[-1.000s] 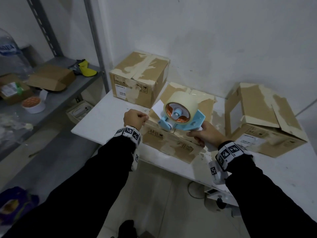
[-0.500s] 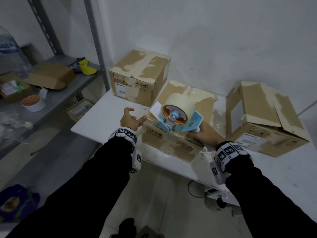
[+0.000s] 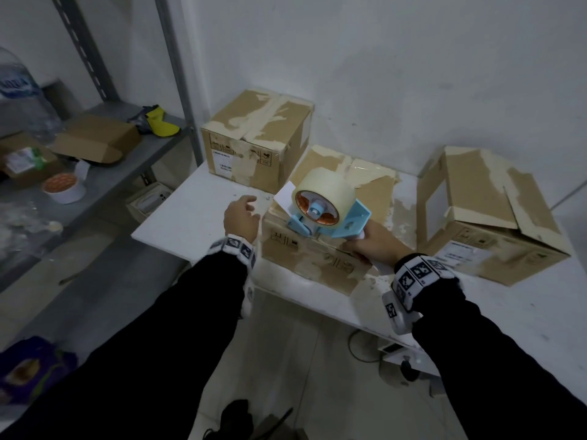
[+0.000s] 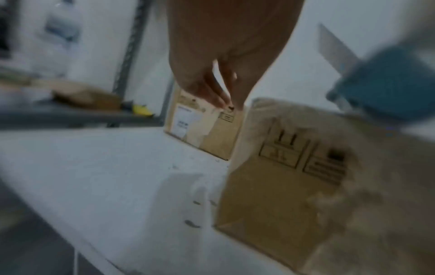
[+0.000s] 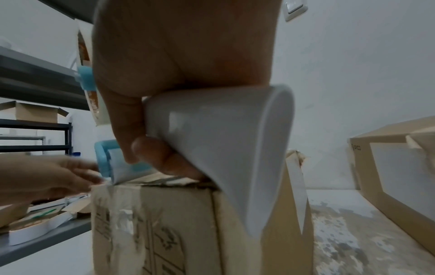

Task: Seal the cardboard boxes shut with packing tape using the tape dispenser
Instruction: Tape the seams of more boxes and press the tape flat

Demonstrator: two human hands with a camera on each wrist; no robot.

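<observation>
A blue tape dispenser [image 3: 330, 217] with a cream tape roll [image 3: 324, 193] rests on the near edge of the middle cardboard box [image 3: 320, 249], its front end at the box's left corner. My right hand [image 3: 374, 246] grips its white handle [image 5: 212, 130]; the dispenser's blue front [image 5: 105, 160] touches the box top. My left hand [image 3: 239, 214] hovers just left of that box, fingers loose and holding nothing. In the blurred left wrist view my left hand [image 4: 226, 93] hangs over the white table [image 4: 105, 167] beside the box [image 4: 282, 176].
A taped box [image 3: 254, 141] stands at the table's back left, and a box with raised flaps [image 3: 489, 211] at the right. A grey shelf [image 3: 104, 185] to the left carries a small box, a spare tape roll [image 3: 63, 187] and a yellow object. The wall is close behind.
My left hand let go of the box's left corner and drew away to the left, fingers loosening. The dispenser has settled lower onto the box edge in my right hand.
</observation>
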